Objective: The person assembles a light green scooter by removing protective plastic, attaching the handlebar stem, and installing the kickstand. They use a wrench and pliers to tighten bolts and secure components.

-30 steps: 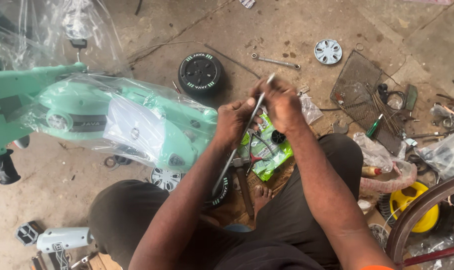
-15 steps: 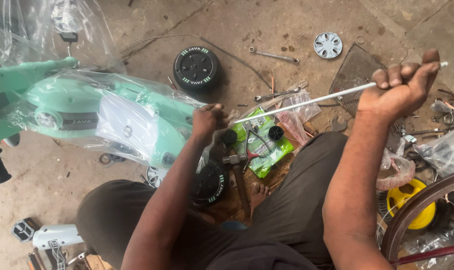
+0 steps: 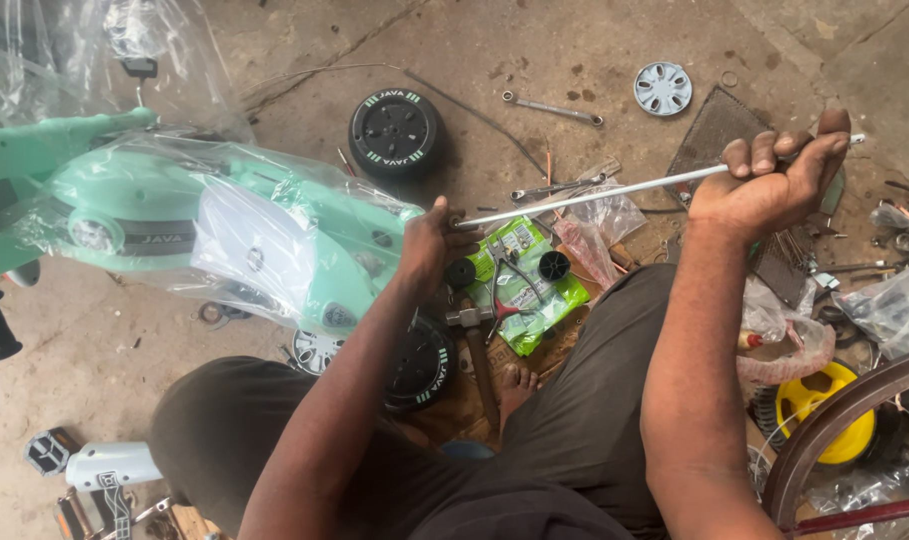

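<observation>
My right hand (image 3: 769, 180) is closed around the far end of a long thin metal rod (image 3: 594, 198) that slants down to the left. The rod's other end meets my left hand (image 3: 429, 245), which grips the rear of a mint-green toy scooter body (image 3: 204, 230) wrapped in clear plastic. Below that hand a black wheel (image 3: 419, 365) lies on the ground, partly hidden by my left arm. Between my knees sit a green packet (image 3: 529, 290), two small black caps and a hammer (image 3: 474, 345).
A second black wheel (image 3: 396, 133) lies further out on the concrete, with spanners (image 3: 554, 108) and a grey hubcap (image 3: 663, 88) beyond. At the right are a yellow reel (image 3: 824, 405), a bicycle wheel rim (image 3: 844, 420) and plastic bags. White parts (image 3: 109, 465) lie at bottom left.
My right hand has drawn the rod out to the right and upward, from between both hands at the centre. My left hand has shifted left onto the scooter body.
</observation>
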